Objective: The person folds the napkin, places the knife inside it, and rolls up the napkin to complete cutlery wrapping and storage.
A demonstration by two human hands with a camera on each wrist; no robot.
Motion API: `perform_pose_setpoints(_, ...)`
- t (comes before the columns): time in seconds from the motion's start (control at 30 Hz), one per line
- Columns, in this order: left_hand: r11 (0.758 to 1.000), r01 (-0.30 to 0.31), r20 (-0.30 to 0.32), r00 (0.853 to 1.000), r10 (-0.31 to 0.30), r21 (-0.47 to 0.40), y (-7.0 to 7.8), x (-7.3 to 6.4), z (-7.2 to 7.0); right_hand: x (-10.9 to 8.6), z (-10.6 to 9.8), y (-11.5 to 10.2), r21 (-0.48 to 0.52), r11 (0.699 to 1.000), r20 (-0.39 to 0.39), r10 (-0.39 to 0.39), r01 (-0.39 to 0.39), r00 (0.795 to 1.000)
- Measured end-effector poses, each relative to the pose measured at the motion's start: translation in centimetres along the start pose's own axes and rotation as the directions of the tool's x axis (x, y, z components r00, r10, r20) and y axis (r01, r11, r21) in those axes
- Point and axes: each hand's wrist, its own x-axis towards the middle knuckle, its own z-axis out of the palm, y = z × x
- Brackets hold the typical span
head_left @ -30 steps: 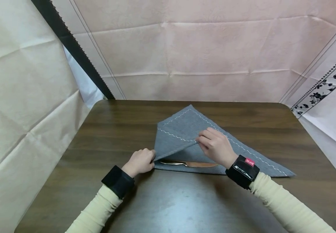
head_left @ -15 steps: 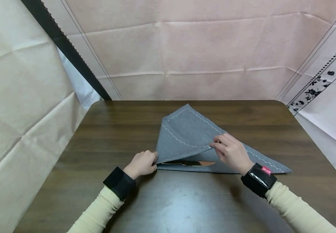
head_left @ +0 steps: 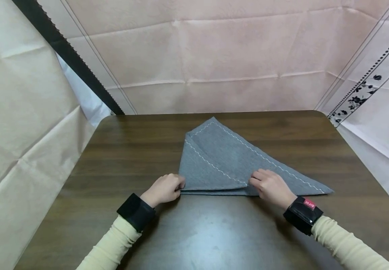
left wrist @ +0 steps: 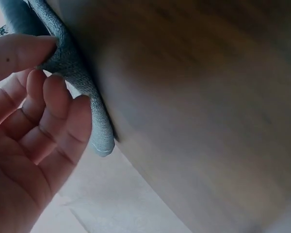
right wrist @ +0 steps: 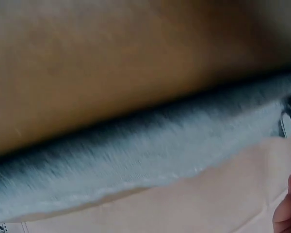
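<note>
- Grey-blue cloth (head_left: 226, 155), folded into a lopsided triangle with white wavy stitching, lies mid-tabletop; taking twelve o'clock as the far side, its peak points to eleven and its long tip to four.
- Left hand (head_left: 165, 188), at the cloth's eight o'clock corner: thumb and fingers pinch the folded edge.
- Right hand (head_left: 270, 187), on the near side at five o'clock: bent fingers appear to pinch the corner of the upper flap (head_left: 211, 174); its own wrist view catches only some fingers.
- Just changed: the flap has come down towards the near edge. A knife with a metal handle, visible beneath it half a second ago, is now hidden, so the fold seems nearly closed over it.
- Beyond the hands: black wristbands, pale yellow sleeves, then brown wood-grain tabletop (head_left: 143, 150).
- Outermost: a pinkish sheet (head_left: 228, 52) hangs at twelve o'clock.
</note>
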Motion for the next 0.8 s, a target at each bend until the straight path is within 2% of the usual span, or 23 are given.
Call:
perform_pose_setpoints(0.17, 0.999, -0.033, -0.006, 0.999, 0.033, 0.012, -0.2, -0.1, -0.1, -0.8, 0.5, -0.1, 0.013, 1.0, 0.069, -0.01, 0.01, 0.998)
perform_pose_setpoints(0.5, 0.999, -0.031, 0.037, 0.999, 0.031, -0.007, -0.4, 0.0, 0.0, -1.7, 0.7, -0.3, 0.021, 1.0, 0.121, -0.008, 0.005, 0.993)
perform_pose_setpoints(0.8, 0.996, -0.08, 0.027, 0.996, 0.081, -0.027, -0.4, 0.1, 0.0, -2.1, 0.9, -0.3, -0.029, 0.999, 0.17, -0.03, 0.035, 0.985)
